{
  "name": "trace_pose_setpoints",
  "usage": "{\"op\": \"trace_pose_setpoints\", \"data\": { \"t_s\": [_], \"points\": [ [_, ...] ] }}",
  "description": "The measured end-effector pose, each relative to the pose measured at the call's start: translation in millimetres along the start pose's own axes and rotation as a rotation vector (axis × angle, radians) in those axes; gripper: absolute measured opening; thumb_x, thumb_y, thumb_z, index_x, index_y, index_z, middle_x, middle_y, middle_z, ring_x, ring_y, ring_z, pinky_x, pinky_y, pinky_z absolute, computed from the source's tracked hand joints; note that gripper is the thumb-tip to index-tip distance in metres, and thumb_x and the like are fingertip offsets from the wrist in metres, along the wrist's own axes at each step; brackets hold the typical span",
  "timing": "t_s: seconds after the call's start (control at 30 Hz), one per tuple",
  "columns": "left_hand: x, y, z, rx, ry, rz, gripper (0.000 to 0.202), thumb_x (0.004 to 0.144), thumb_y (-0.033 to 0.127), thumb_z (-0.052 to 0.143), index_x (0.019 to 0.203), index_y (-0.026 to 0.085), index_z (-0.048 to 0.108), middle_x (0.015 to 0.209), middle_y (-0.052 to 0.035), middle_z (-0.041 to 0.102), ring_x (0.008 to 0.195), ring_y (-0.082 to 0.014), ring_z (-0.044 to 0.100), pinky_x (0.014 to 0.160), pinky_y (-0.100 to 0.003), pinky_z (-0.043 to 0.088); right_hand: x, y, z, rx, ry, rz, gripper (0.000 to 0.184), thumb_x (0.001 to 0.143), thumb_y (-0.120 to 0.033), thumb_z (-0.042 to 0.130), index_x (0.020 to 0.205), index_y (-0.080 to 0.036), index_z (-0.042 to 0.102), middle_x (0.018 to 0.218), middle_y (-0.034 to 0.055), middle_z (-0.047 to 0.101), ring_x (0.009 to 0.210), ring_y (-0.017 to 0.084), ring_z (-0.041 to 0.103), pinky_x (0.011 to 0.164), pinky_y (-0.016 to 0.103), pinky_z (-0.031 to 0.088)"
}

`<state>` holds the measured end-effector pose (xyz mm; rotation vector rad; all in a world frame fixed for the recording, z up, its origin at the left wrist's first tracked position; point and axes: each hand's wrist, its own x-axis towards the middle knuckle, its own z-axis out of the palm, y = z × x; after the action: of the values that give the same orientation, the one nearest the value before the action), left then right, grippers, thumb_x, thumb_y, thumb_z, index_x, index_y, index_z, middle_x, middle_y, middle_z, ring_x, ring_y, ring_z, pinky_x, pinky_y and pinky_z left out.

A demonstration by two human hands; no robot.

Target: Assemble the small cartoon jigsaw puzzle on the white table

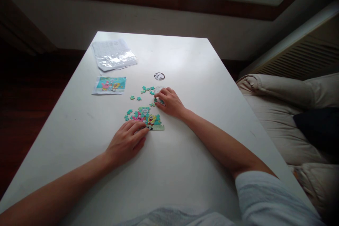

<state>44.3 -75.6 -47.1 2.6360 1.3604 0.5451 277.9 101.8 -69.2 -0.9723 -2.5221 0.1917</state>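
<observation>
A partly joined jigsaw puzzle [144,111] with cartoon figures lies on the white table. My left hand [128,139] rests flat at its lower left edge, fingers stretched out, the fingertips covering part of the pink figure. Farther up, my right hand [171,103] is bent over loose pieces, with a small teal jigsaw piece [155,100] between its thumb and index fingertips. Beside these fingers is a pale round spot [159,89], partly covered by the hand. Several loose pieces [148,88] are scattered above the puzzle, and others [128,114] lie at its left.
A picture card [111,84] with the same cartoon figures lies at left on the table [206,169]. Behind it is a clear plastic bag [113,55] with papers. A round hole [159,76] is set in the tabletop. A beige sofa [275,113] stands at right.
</observation>
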Motion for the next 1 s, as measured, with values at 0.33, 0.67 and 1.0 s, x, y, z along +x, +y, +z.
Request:
{"op": "trace_pose_setpoints", "data": {
  "t_s": [0.33, 0.67, 1.0],
  "points": [
    [1.8, -0.3, -1.1, -0.010, 0.005, 0.001, 0.027, 0.096, 0.023, 0.056, 0.121, 0.023, 0.065, 0.128, -0.0091, 0.064, 0.121, -0.0263, 0.056, 0.108, -0.048, 0.047, -0.4, -6.9, -4.9, -0.013, -0.020, 0.059, 0.023, 0.095, -0.037, 0.061, 0.111, -0.022, 0.068, 0.111, 0.0101, 0.060, 0.106, 0.025, 0.045, 0.093, 0.040, 0.038],
    [0.8, -0.1, -0.7, -0.012, -0.001, -0.002, 0.027, 0.096, 0.022, 0.056, 0.122, 0.023, 0.064, 0.128, -0.0086, 0.064, 0.122, -0.0265, 0.056, 0.108, -0.048, 0.047, -0.5, -5.5, -5.1, 0.018, -0.036, 0.055, 0.028, 0.095, -0.036, 0.060, 0.119, -0.024, 0.068, 0.112, 0.0094, 0.058, 0.105, 0.024, 0.044, 0.095, 0.039, 0.037],
    [1.1, -1.5, -1.5, -0.019, -0.014, -0.001, 0.028, 0.096, 0.022, 0.056, 0.122, 0.022, 0.064, 0.129, -0.0091, 0.063, 0.123, -0.0270, 0.055, 0.109, -0.049, 0.046, -3.5, -5.2, -7.0, 0.024, 0.037, 0.010, 0.018, 0.098, -0.032, 0.056, 0.108, -0.024, 0.068, 0.108, 0.0082, 0.061, 0.104, 0.023, 0.046, 0.094, 0.039, 0.035]
  ]
}}
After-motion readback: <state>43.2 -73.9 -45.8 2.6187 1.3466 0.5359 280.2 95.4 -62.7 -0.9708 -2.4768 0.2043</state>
